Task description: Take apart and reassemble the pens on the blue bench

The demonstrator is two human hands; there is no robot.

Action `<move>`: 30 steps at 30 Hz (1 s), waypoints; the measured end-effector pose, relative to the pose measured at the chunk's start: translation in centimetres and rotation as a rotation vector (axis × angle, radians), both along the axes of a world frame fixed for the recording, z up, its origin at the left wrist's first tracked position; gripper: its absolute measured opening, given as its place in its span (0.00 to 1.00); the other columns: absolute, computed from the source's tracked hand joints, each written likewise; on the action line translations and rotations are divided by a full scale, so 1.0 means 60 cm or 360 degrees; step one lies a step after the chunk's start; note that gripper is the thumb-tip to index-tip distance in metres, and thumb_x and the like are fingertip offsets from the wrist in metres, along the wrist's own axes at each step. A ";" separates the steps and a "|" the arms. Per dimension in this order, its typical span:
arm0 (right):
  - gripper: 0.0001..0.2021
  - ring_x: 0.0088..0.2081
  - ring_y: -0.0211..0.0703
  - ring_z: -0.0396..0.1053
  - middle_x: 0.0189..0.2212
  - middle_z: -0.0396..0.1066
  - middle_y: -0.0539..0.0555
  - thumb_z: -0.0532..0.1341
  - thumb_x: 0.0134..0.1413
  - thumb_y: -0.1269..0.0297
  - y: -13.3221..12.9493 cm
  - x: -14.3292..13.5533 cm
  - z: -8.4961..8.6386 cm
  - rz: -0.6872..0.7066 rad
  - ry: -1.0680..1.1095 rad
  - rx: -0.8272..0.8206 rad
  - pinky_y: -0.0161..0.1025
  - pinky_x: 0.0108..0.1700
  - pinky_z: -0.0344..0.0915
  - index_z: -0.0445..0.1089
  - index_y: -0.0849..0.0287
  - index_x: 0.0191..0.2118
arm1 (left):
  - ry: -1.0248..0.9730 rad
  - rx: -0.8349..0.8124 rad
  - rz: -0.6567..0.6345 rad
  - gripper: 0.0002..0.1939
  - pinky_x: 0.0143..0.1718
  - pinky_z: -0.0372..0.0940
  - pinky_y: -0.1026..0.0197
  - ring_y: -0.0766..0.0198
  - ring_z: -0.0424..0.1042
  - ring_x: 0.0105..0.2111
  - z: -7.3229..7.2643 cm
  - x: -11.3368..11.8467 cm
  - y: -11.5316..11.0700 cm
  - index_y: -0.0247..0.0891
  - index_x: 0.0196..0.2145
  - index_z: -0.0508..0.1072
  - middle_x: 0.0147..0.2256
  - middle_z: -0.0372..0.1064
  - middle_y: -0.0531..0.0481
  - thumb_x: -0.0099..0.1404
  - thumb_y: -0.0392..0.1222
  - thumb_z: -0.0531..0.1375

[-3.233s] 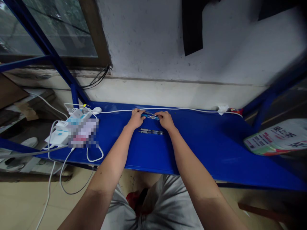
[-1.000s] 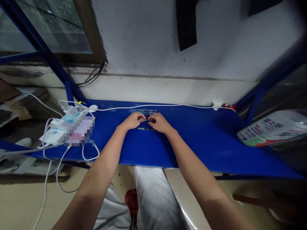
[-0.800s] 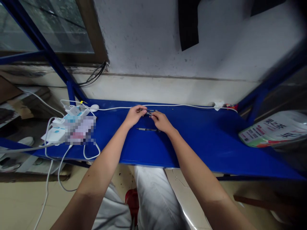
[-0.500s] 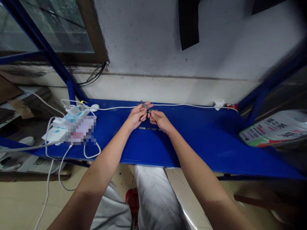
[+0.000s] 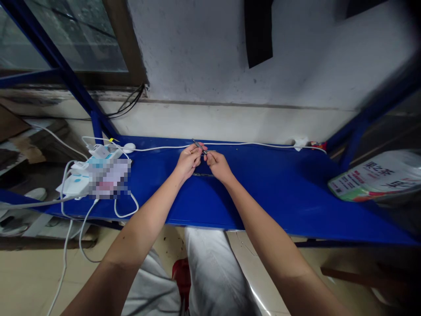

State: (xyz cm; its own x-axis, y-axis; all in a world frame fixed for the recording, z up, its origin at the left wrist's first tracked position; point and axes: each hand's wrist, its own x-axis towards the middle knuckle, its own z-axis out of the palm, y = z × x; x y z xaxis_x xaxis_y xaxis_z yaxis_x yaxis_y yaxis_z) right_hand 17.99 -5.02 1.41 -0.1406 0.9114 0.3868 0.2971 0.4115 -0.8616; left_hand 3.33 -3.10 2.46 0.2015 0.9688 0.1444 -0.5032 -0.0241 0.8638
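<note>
A slim dark pen (image 5: pixel 198 145) is held slantwise above the blue table (image 5: pixel 269 188), its upper end pointing away to the left. My left hand (image 5: pixel 188 162) is closed around the pen's barrel. Fingers of my right hand (image 5: pixel 218 166) pinch at its lower right end, close to the left fingertips; what exactly they grip there is too small to make out. Just below both hands, a second pen (image 5: pixel 203 174) lies on the tabletop, partly covered by them.
On the left stand a white power strip (image 5: pixel 74 182) with plugs and cables and a blurred-out flat object (image 5: pixel 110 177). A white cable (image 5: pixel 250 144) runs along the back edge. A large labelled plastic bottle (image 5: pixel 378 175) lies at the right.
Both hands have shifted slightly, the right one a little to the left and closer to the left. The pen stays between them, and the right hand now covers more of the lying pen.
</note>
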 end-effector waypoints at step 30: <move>0.10 0.31 0.47 0.69 0.31 0.74 0.56 0.51 0.69 0.65 -0.015 -0.007 0.000 -0.0323 -0.0524 0.0150 0.39 0.36 0.57 0.70 0.56 0.40 | 0.0119 -0.0076 0.0162 0.14 0.15 0.40 0.67 0.76 0.57 0.15 0.007 0.004 -0.001 0.39 0.39 0.71 0.33 0.77 0.51 0.64 0.45 0.71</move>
State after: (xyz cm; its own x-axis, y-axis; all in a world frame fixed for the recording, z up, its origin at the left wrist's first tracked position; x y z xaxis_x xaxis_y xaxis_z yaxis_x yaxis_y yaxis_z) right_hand 17.60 -5.91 1.39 -0.0918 0.8960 0.4345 0.6348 0.3889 -0.6677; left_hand 3.56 -3.16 2.90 0.1104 0.9902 0.0861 -0.4342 -0.0299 0.9003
